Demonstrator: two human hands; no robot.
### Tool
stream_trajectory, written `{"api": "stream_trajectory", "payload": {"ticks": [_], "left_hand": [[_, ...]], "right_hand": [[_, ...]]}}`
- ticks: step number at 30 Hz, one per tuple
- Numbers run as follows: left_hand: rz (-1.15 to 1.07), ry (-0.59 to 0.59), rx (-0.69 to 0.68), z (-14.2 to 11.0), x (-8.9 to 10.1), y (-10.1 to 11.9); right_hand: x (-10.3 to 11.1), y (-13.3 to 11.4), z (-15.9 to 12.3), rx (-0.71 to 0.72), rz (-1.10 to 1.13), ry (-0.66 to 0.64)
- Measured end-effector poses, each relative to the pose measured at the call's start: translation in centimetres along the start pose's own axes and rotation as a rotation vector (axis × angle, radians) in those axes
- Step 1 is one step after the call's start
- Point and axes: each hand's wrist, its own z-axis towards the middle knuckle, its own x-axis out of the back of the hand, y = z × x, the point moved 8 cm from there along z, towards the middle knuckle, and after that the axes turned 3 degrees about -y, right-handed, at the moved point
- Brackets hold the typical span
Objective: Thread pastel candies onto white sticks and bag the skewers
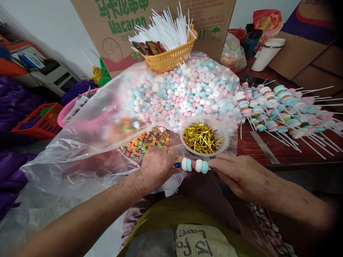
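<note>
My left hand and my right hand hold one candy skewer between them, just in front of my body. The skewer carries white and blue round candies, with small coloured rings at its left end. My left hand is closed round that left end. My right hand pinches the right end, next to a blue candy. Right behind the skewer stands a white bowl full of gold twist ties. A pile of small coloured ring candies lies in the plastic bag by my left hand.
A big clear plastic bag holds pink, blue and white round candies. Finished skewers lie heaped on the red table at the right. An orange basket of white sticks stands behind, before a cardboard box.
</note>
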Motion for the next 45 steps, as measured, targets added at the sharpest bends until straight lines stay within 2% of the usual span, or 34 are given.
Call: {"api": "stream_trajectory", "payload": {"ticks": [3,5,8,10,14,19,23,25,27,29,31,32,33,36,37,38,40,43,45], "left_hand": [[-0.113,-0.103,0.077,0.2,-0.6,-0.1],[-0.276,-0.182,0.129,0.3,-0.9,-0.3],[-0.588,-0.314,0.076,0.2,-1.2,0.2],[-0.779,-0.421,0.024,0.0,-1.5,0.6],[-1.069,-0.705,0.048,-1.1,-2.8,1.3],[-1.193,-1.034,0.134,-2.3,-4.2,2.7],[-1.251,-1.142,0.082,-2.2,-4.9,4.8],[-1.273,-1.14,0.025,-1.6,-5.0,5.7],[-1.291,-1.079,-0.054,-0.6,-4.7,5.8],[-1.349,-0.931,-0.103,0.5,-3.8,4.4],[-1.406,-0.821,-0.11,0.9,-3.0,2.2],[-1.411,-0.844,-0.118,0.5,-2.9,1.4],[-1.407,-0.922,-0.12,-0.4,-3.3,1.0],[-1.482,-1.238,-0.053,-4.0,-4.8,1.1],[-1.518,-1.293,-0.013,-4.9,-5.2,1.4],[-1.527,-1.296,0.023,-5.3,-5.5,1.6],[-1.381,-1.152,0.045,-4.9,-5.8,1.7],[-0.831,-0.743,0.034,-2.6,-4.6,0.4],[-0.459,-0.52,0.075,-1.5,-3.3,-0.5]], "right_hand": [[0.1,-0.3,0.3,0.039,-0.097,0.017],[0.5,-0.9,0.3,0.122,-0.199,0.079],[1.2,-2.0,-0.2,0.297,-0.351,0.19],[1.4,-2.5,-0.7,0.387,-0.388,0.211],[1.8,-3.2,-1.4,0.473,-0.386,0.249],[1.7,-3.9,-1.1,0.487,-0.35,0.309],[-0.4,-4.5,0.3,0.529,-0.269,0.198],[-2.0,-4.8,1.0,0.553,-0.178,0.123],[-3.2,-4.8,1.6,0.564,-0.069,0.116],[-3.4,-4.4,2.0,0.531,-0.009,0.185],[-2.6,-3.8,1.9,0.487,-0.024,0.301],[-2.0,-3.7,1.7,0.477,-0.056,0.345],[-1.4,-3.7,1.5,0.48,-0.096,0.373],[0.1,-4.2,1.1,0.523,-0.235,0.381],[0.3,-4.3,1.0,0.527,-0.269,0.376],[0.5,-4.4,1.0,0.526,-0.288,0.371],[0.1,-4.4,1.2,0.509,-0.283,0.338],[-1.5,-4.4,1.7,0.456,-0.219,0.273],[-2.5,-4.0,2.1,0.367,-0.185,0.247]]}}
